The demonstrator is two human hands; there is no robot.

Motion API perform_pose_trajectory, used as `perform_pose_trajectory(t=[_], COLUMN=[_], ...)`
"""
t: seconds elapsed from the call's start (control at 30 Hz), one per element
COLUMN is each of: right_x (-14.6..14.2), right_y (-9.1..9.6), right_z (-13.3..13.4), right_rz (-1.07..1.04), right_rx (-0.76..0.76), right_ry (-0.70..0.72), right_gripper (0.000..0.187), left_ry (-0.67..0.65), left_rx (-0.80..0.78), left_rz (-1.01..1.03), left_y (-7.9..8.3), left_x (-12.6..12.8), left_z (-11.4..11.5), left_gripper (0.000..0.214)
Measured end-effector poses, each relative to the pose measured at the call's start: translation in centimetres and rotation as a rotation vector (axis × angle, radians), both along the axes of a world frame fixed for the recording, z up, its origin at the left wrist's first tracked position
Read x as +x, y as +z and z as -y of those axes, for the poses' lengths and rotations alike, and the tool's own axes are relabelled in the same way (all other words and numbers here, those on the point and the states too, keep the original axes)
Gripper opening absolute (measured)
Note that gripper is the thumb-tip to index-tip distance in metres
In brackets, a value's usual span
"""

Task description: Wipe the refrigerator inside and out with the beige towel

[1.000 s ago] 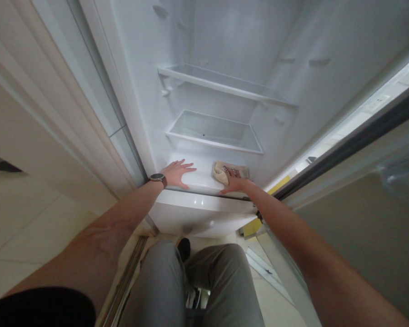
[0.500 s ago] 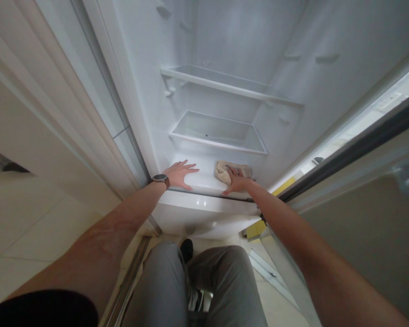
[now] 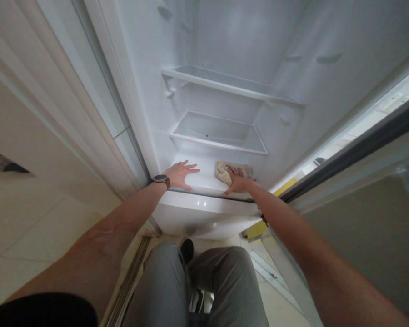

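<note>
I face the inside of a white refrigerator. My left hand (image 3: 182, 174) lies on the refrigerator floor (image 3: 206, 171) near its left wall, fingers spread, holding nothing. On that wrist is a watch (image 3: 160, 179). My right hand (image 3: 237, 180) rests on a folded beige cloth (image 3: 222, 170) at the right of the same floor, its fingers over the cloth and its thumb out toward the front edge. Part of the cloth is hidden under the fingers.
Above my hands are a lower glass shelf (image 3: 218, 130) and an upper glass shelf (image 3: 225, 81). A white drawer front (image 3: 197, 221) lies below. The open door (image 3: 364, 222) stands at right, with a yellow object (image 3: 256, 229) nearby. A white strip (image 3: 274, 278) lies on the floor.
Both hands and the cloth stay in practically the same place. The view shifts very slightly.
</note>
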State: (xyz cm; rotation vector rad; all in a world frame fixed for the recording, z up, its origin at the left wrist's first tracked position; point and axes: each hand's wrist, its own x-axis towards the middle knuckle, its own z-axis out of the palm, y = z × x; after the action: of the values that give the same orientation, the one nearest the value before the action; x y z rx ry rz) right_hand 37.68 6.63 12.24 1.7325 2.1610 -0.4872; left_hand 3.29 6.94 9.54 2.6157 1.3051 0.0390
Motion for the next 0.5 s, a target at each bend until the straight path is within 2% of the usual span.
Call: perform_pose_trajectory(t=[0.3, 0.5], right_x=[0.1, 0.1], right_y=[0.1, -0.8], right_z=[-0.1, -1.3], right_rz=[0.016, 0.019], right_rx=[0.002, 0.019], right_ry=[0.007, -0.041], right_gripper=[0.152, 0.118], left_ry=[-0.005, 0.003], left_rx=[0.002, -0.003], left_rz=[0.003, 0.005], left_y=[0.1, 0.3], left_x=[0.0, 0.1], left_z=[0.1, 0.3], left_gripper=[0.113, 0.112])
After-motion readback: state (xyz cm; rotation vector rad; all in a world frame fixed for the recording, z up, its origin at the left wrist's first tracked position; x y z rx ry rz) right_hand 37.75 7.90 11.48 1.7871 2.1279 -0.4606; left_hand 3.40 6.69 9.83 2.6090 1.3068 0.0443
